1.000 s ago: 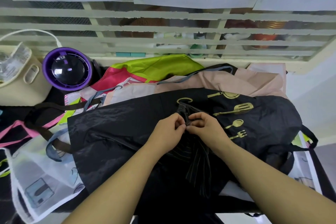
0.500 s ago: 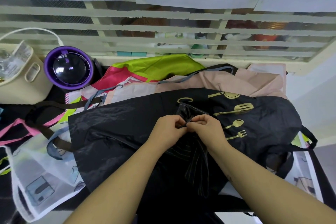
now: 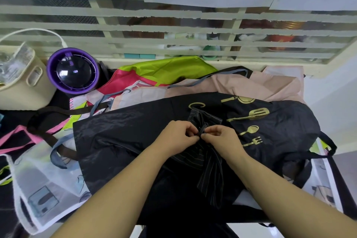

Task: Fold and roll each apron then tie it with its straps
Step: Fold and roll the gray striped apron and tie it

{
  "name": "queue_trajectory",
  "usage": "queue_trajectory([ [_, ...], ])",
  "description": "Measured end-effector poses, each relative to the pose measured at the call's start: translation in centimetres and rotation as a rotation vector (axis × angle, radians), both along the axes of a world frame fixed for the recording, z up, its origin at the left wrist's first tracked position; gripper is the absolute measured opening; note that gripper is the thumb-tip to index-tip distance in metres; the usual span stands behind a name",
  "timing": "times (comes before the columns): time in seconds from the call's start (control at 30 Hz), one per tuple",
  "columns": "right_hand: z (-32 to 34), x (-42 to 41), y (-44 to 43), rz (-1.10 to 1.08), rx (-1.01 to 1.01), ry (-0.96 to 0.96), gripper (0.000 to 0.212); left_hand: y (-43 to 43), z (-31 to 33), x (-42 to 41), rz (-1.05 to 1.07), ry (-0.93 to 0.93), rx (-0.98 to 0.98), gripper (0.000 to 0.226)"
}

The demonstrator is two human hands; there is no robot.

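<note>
A dark pinstriped apron (image 3: 209, 168) lies bunched and rolled on top of a spread black apron with gold utensil prints (image 3: 274, 121). My left hand (image 3: 178, 135) and my right hand (image 3: 220, 138) meet over the roll's upper part. Each pinches a thin dark strap (image 3: 201, 130) between thumb and fingers, and the strap forms a small loop between them. The roll's far end (image 3: 202, 117) sticks out beyond my fingers. Its lower part hangs down toward me between my forearms.
More aprons are piled behind and to the left: a beige apron (image 3: 251, 85), a lime and pink apron (image 3: 154, 73), a white printed apron (image 3: 44, 189). A purple round device (image 3: 72, 70) and a cream basket (image 3: 21, 87) stand at the back left. A louvred window (image 3: 173, 35) runs behind.
My hands have stayed over the roll, their fingers working the strap; a small strap loop now shows between them. Nothing else has moved.
</note>
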State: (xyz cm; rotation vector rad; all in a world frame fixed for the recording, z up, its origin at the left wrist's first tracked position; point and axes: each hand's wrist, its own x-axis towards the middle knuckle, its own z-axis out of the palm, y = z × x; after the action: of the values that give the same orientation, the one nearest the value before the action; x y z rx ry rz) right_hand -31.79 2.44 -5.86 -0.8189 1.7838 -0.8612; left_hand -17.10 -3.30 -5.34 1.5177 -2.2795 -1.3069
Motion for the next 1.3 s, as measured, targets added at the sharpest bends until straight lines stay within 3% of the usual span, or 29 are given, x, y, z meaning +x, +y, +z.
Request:
queue_trajectory([
  [0.13, -0.1, 0.0, 0.1, 0.035, -0.019, 0.152, 0.011, 0.6, -0.4, -0.4, -0.02, -0.122, -0.197, 0.013],
  [0.23, -0.3, 0.2, 0.6, 0.063, -0.079, 0.252, 0.018, 0.8, -0.5, -0.5, 0.025, -0.108, -0.218, 0.014],
  [0.4, -0.5, 0.5, 1.6, 0.122, -0.206, 0.289, 0.018, 0.6, -0.3, -0.4, -0.029, -0.211, -0.159, 0.028],
  [0.63, -1.0, 0.0, 2.1, 0.394, -0.412, 0.545, 0.013, 0.2, -0.6, -0.1, 0.092, -0.078, 0.12, 0.02],
  [0.9, -1.2, 1.1, 0.8, 0.278, -0.326, 0.518, 0.007, -0.3, 0.7, 0.7, 0.064, 0.016, 0.269, 0.024],
  [1.13, -1.2, 1.4, 0.2, 0.242, -0.25, 0.459, 0.009, 0.6, 0.1, 1.8, -0.014, 0.054, -0.014, 0.015],
  [1.3, -1.0, 1.4, 0.3, 0.238, -0.274, 0.409, 0.019, 0.9, -0.3, 1.8, 0.062, 0.112, -0.04, 0.017],
])
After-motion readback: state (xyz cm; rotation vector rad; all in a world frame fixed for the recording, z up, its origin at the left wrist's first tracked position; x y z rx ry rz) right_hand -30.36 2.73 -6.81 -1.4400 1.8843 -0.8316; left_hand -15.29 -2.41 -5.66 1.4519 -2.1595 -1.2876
